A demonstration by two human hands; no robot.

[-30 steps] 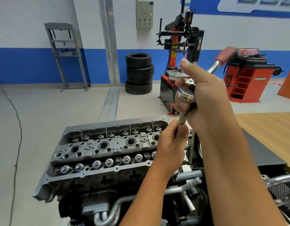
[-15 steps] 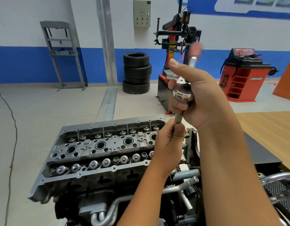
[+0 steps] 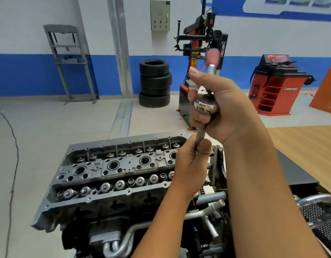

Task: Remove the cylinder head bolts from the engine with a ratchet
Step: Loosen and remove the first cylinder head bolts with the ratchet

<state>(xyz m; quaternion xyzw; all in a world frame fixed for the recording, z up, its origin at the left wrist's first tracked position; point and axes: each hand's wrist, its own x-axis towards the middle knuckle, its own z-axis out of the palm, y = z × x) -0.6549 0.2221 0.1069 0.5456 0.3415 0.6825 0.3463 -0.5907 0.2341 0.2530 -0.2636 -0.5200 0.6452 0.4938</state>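
Observation:
The engine's bare cylinder head (image 3: 112,170) lies in front of me, with valve springs and spark plug wells showing. Above its right end my right hand (image 3: 226,108) grips the chrome head of a ratchet (image 3: 205,105); its red handle (image 3: 213,55) points up and away, blurred. A long extension bar (image 3: 200,133) runs down from the ratchet head. My left hand (image 3: 190,164) holds the bar's lower part in curled fingers. The bar's tip and the bolt under it are hidden by my left hand.
A wooden bench with a black mat (image 3: 300,146) stands to the right. Pipes and a mesh part (image 3: 321,215) sit at lower right. Behind are stacked tyres (image 3: 155,83), a tyre changer (image 3: 200,62) and a red wheel balancer (image 3: 276,86).
The ratchet handle has swung from pointing right to pointing almost straight away from me. Both hands kept their holds on the ratchet head and the bar.

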